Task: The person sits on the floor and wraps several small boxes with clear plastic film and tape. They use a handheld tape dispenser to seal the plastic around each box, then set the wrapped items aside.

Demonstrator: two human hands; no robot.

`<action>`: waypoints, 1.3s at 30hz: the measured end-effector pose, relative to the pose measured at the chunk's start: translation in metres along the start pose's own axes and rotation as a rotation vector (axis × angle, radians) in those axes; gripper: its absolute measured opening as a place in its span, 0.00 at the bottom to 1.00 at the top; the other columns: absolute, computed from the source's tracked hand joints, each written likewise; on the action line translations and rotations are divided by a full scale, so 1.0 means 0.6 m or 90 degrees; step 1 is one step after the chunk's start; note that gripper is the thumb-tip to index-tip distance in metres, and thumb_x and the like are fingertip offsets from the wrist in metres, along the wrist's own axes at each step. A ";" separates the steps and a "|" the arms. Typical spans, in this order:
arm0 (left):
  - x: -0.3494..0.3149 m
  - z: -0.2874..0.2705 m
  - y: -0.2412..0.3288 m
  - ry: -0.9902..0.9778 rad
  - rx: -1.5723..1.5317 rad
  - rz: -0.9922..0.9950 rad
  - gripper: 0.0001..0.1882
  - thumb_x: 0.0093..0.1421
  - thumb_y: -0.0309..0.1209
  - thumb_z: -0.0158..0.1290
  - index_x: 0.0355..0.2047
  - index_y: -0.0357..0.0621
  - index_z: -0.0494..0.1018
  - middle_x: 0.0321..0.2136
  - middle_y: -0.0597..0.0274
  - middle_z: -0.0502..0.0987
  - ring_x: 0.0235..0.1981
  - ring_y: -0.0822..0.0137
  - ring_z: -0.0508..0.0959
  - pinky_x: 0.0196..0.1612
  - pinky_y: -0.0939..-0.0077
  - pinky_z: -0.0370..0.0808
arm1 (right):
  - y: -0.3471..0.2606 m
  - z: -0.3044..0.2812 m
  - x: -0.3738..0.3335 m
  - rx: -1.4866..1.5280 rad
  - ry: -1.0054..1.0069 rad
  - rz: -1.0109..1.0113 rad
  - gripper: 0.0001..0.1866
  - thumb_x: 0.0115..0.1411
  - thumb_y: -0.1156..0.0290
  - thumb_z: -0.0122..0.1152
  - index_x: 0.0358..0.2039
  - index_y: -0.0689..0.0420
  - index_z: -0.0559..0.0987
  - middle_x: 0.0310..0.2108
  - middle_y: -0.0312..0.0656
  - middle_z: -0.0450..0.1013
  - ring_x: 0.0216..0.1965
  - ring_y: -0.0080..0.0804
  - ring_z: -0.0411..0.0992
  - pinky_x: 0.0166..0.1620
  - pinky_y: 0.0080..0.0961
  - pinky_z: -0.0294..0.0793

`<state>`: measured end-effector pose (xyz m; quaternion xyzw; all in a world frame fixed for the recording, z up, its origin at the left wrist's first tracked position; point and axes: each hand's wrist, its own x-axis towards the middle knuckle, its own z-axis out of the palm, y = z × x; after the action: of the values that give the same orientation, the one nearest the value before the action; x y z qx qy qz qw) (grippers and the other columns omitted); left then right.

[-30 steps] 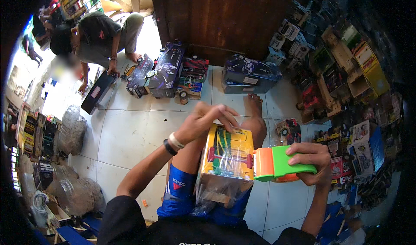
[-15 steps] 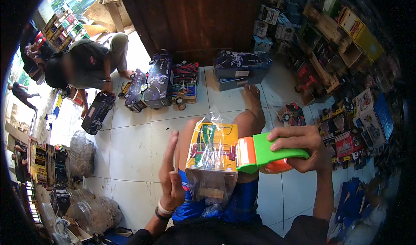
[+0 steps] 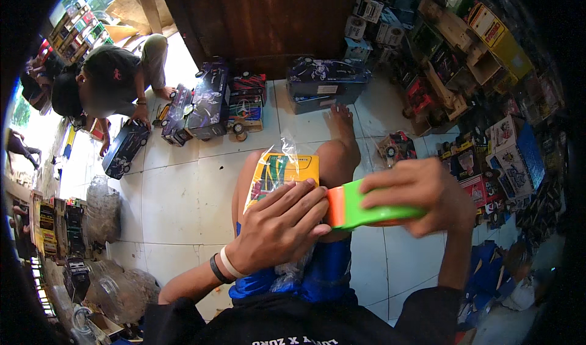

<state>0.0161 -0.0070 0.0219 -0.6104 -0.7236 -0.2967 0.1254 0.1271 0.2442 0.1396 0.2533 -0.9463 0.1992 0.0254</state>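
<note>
A boxy yellow item in clear plastic wrap (image 3: 285, 167) rests on my lap between my knees, with a printed panel facing up. My left hand (image 3: 276, 226) lies flat across its near part, fingers stretched out and pressing on the wrap. Much of the item is hidden beneath that hand. In my right hand (image 3: 421, 192), slightly blurred, is a green tape dispenser (image 3: 381, 206) with an orange front. The dispenser's front end meets the item's right side, close to my left fingertips.
At the left, another person (image 3: 113, 70) crouches over a dark toy truck (image 3: 125, 150). Dark toy trucks (image 3: 207, 104) and a dark box (image 3: 329, 89) stand ahead by a brown door (image 3: 262, 21). Stacked toys (image 3: 506, 156) line the right; clear plastic bundles (image 3: 131, 290) lie lower left.
My left hand has come from beside the wrapped item to lie flat on top of it. The right hand still grips the tape dispenser at the item's right side. The whole view has shifted slightly.
</note>
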 end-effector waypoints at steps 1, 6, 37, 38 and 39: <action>0.002 0.002 -0.001 0.009 0.015 -0.002 0.17 0.71 0.42 0.57 0.46 0.40 0.83 0.53 0.53 0.84 0.59 0.51 0.83 0.61 0.54 0.80 | -0.036 0.003 0.013 -0.173 -0.142 -0.011 0.12 0.51 0.72 0.72 0.38 0.53 0.88 0.41 0.43 0.84 0.30 0.47 0.80 0.35 0.32 0.80; 0.012 -0.017 -0.022 0.014 0.050 0.075 0.14 0.68 0.39 0.62 0.38 0.39 0.83 0.46 0.51 0.84 0.62 0.50 0.80 0.54 0.52 0.80 | -0.085 0.066 -0.036 -0.093 -0.362 0.217 0.06 0.56 0.69 0.69 0.32 0.56 0.88 0.35 0.47 0.84 0.35 0.50 0.82 0.40 0.41 0.81; 0.022 -0.063 -0.126 -0.206 -0.405 -0.122 0.23 0.74 0.32 0.49 0.66 0.37 0.74 0.63 0.41 0.77 0.70 0.45 0.71 0.75 0.53 0.63 | 0.171 0.899 -0.362 0.346 0.611 0.566 0.13 0.62 0.71 0.66 0.48 0.51 0.81 0.44 0.45 0.82 0.46 0.50 0.81 0.51 0.43 0.81; 0.013 -0.074 -0.108 -0.205 -0.360 -0.090 0.26 0.74 0.33 0.50 0.68 0.34 0.70 0.66 0.38 0.73 0.72 0.45 0.68 0.76 0.52 0.60 | 0.167 0.903 -0.364 0.336 0.609 0.559 0.13 0.62 0.71 0.65 0.48 0.51 0.81 0.44 0.45 0.82 0.46 0.51 0.81 0.51 0.44 0.81; 0.004 -0.084 -0.091 -0.212 -0.310 -0.069 0.29 0.74 0.34 0.51 0.70 0.31 0.66 0.69 0.35 0.69 0.74 0.44 0.65 0.76 0.51 0.58 | 0.164 0.910 -0.366 0.327 0.609 0.556 0.12 0.62 0.72 0.65 0.47 0.50 0.81 0.44 0.45 0.82 0.46 0.52 0.81 0.51 0.44 0.81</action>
<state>-0.0458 -0.0388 0.0482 -0.6232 -0.6733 -0.3637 -0.1615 0.2991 0.2124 -0.4312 -0.2680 -0.7696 0.4981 0.2963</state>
